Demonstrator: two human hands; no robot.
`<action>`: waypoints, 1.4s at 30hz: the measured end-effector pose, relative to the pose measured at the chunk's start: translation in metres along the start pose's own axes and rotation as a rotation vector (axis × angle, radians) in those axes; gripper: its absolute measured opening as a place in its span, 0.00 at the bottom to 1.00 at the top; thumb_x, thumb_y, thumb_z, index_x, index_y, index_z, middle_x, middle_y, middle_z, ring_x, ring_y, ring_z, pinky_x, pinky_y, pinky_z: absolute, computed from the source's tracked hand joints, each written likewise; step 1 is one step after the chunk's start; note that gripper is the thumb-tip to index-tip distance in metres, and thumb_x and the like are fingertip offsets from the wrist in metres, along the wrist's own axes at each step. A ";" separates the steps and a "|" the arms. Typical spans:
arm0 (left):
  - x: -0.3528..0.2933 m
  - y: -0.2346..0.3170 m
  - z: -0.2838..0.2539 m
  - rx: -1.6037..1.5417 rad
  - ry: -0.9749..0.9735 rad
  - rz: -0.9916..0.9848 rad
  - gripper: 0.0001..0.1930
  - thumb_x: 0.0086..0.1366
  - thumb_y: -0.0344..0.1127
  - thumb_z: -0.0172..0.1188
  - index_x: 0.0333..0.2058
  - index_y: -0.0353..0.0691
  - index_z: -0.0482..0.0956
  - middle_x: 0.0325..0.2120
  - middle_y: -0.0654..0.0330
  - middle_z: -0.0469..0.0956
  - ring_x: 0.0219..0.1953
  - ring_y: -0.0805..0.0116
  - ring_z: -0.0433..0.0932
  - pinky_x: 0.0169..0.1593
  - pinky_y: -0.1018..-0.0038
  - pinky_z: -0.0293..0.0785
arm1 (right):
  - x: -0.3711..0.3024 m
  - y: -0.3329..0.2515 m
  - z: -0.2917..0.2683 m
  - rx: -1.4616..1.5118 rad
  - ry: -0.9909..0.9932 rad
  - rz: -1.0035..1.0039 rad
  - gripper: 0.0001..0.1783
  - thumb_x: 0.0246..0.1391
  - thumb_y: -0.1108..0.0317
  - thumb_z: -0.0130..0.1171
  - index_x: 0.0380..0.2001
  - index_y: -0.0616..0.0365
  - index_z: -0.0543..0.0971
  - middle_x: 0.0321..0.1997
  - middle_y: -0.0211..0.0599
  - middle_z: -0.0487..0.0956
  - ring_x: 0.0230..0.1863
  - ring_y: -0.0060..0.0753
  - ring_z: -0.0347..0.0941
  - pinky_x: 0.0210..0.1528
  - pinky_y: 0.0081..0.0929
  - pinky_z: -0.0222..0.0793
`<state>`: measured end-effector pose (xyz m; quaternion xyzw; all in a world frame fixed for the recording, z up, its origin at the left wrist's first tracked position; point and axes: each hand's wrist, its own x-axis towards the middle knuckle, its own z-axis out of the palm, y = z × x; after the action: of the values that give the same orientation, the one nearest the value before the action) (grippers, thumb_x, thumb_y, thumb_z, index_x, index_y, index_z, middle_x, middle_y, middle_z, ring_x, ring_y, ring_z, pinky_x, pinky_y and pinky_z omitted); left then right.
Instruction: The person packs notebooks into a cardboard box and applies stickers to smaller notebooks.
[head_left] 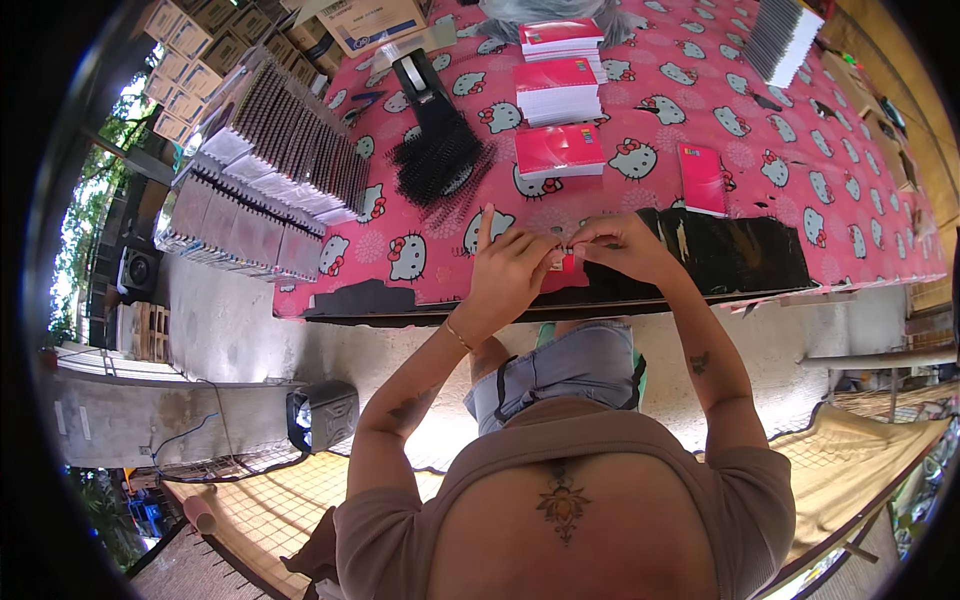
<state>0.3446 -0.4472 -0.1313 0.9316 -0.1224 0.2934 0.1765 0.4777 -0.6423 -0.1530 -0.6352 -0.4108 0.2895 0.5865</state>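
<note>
At the table's near edge my two hands meet over a small pink-red booklet [568,280], mostly hidden beneath the fingers. My left hand [512,262] pinches at its edge, with the index finger pointing up and away. Thumb and fingers of my right hand [622,246] are pressed together at the same spot; what lies between them is too small to make out. Beyond my left hand lies a heap of black spiral binding coils [430,165]. Three stacks of pink-red covered booklets [560,150] stand in a row ahead. A single pink-red booklet [703,180] lies to the right.
Tall stacks of spiral-bound notebooks [290,140] fill the table's left side. Behind the coils sits a black tape dispenser [418,75]. Cardboard boxes [365,22] are at the far left, and a white paper stack [782,45] stands far right. Black patches [735,250] mark the pink tablecloth.
</note>
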 end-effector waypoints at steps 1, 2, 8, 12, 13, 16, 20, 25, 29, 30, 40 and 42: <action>0.001 0.000 -0.002 -0.008 -0.021 0.000 0.07 0.61 0.35 0.64 0.39 0.44 0.82 0.30 0.64 0.81 0.35 0.64 0.79 0.68 0.50 0.50 | 0.001 -0.002 -0.001 -0.016 -0.015 -0.013 0.07 0.56 0.77 0.62 0.39 0.67 0.81 0.40 0.35 0.81 0.42 0.24 0.77 0.49 0.23 0.74; 0.001 0.001 -0.004 -0.015 -0.041 -0.001 0.07 0.61 0.34 0.65 0.38 0.44 0.82 0.30 0.64 0.81 0.35 0.63 0.79 0.66 0.51 0.55 | 0.002 -0.003 -0.001 -0.032 -0.030 -0.026 0.05 0.56 0.78 0.62 0.37 0.67 0.81 0.39 0.35 0.81 0.42 0.24 0.77 0.48 0.23 0.74; 0.005 0.014 -0.011 -0.100 -0.090 0.007 0.08 0.60 0.31 0.64 0.39 0.39 0.81 0.29 0.56 0.80 0.32 0.55 0.77 0.40 0.60 0.72 | -0.001 -0.031 0.017 -0.491 0.085 -0.106 0.01 0.53 0.78 0.60 0.30 0.65 0.78 0.35 0.34 0.80 0.38 0.22 0.76 0.43 0.24 0.73; 0.047 0.025 -0.025 -0.219 0.000 0.013 0.11 0.61 0.30 0.62 0.43 0.37 0.81 0.31 0.51 0.80 0.33 0.50 0.78 0.35 0.62 0.75 | -0.012 -0.036 0.014 -0.160 0.386 -0.291 0.08 0.52 0.72 0.66 0.35 0.62 0.80 0.32 0.42 0.80 0.31 0.31 0.77 0.38 0.26 0.74; 0.059 0.025 -0.024 -0.336 0.014 0.010 0.12 0.62 0.31 0.62 0.44 0.37 0.81 0.31 0.50 0.81 0.34 0.50 0.79 0.37 0.62 0.76 | -0.017 -0.046 0.010 -0.126 0.359 -0.270 0.09 0.52 0.72 0.65 0.38 0.61 0.81 0.33 0.44 0.80 0.31 0.33 0.77 0.39 0.27 0.74; 0.100 0.008 -0.012 -0.457 0.040 -0.014 0.15 0.62 0.31 0.62 0.47 0.36 0.80 0.35 0.49 0.81 0.40 0.49 0.81 0.43 0.62 0.77 | -0.040 -0.049 -0.021 -0.484 0.478 -0.028 0.16 0.53 0.73 0.64 0.46 0.57 0.80 0.39 0.47 0.81 0.36 0.40 0.79 0.42 0.30 0.74; 0.078 -0.078 0.049 0.103 -0.024 0.115 0.18 0.60 0.32 0.60 0.50 0.36 0.78 0.44 0.49 0.80 0.49 0.52 0.80 0.51 0.63 0.77 | -0.049 -0.024 -0.083 -1.108 0.787 -0.246 0.25 0.53 0.70 0.64 0.56 0.53 0.76 0.55 0.45 0.78 0.56 0.48 0.75 0.56 0.37 0.69; 0.076 -0.085 0.051 0.163 -0.114 0.144 0.20 0.54 0.31 0.60 0.47 0.37 0.77 0.46 0.50 0.78 0.51 0.54 0.78 0.54 0.61 0.75 | -0.063 0.022 -0.117 -1.334 0.421 0.168 0.38 0.53 0.51 0.65 0.64 0.56 0.69 0.68 0.42 0.68 0.72 0.52 0.57 0.71 0.42 0.53; 0.080 -0.028 0.008 0.125 0.015 0.206 0.18 0.53 0.31 0.60 0.45 0.38 0.77 0.40 0.52 0.78 0.48 0.56 0.77 0.52 0.63 0.74 | -0.040 -0.021 -0.060 -0.532 0.556 -0.243 0.40 0.52 0.62 0.68 0.66 0.60 0.65 0.68 0.41 0.67 0.71 0.40 0.59 0.71 0.41 0.51; 0.065 -0.021 0.013 0.100 -0.063 0.216 0.17 0.54 0.32 0.60 0.45 0.38 0.77 0.40 0.51 0.78 0.48 0.55 0.77 0.51 0.63 0.74 | -0.037 -0.006 -0.043 -0.145 0.509 -0.166 0.36 0.51 0.71 0.68 0.63 0.61 0.67 0.65 0.40 0.69 0.67 0.35 0.62 0.69 0.37 0.56; 0.015 -0.154 0.026 0.555 -0.094 -0.247 0.10 0.65 0.35 0.56 0.40 0.35 0.77 0.36 0.52 0.76 0.42 0.53 0.75 0.44 0.62 0.77 | -0.008 0.032 0.042 0.152 0.459 -0.107 0.12 0.55 0.77 0.64 0.41 0.61 0.74 0.41 0.34 0.77 0.40 0.24 0.74 0.46 0.21 0.71; 0.008 -0.152 0.031 0.497 -0.010 -0.245 0.11 0.65 0.36 0.56 0.40 0.33 0.76 0.36 0.52 0.75 0.42 0.54 0.76 0.43 0.63 0.77 | -0.002 0.038 0.042 -0.033 0.390 -0.171 0.13 0.54 0.75 0.66 0.41 0.62 0.75 0.40 0.32 0.77 0.39 0.22 0.73 0.44 0.19 0.69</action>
<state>0.4166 -0.3225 -0.1892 0.9556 0.0660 0.2862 -0.0242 0.4478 -0.6222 -0.1968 -0.6515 -0.3467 0.1033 0.6668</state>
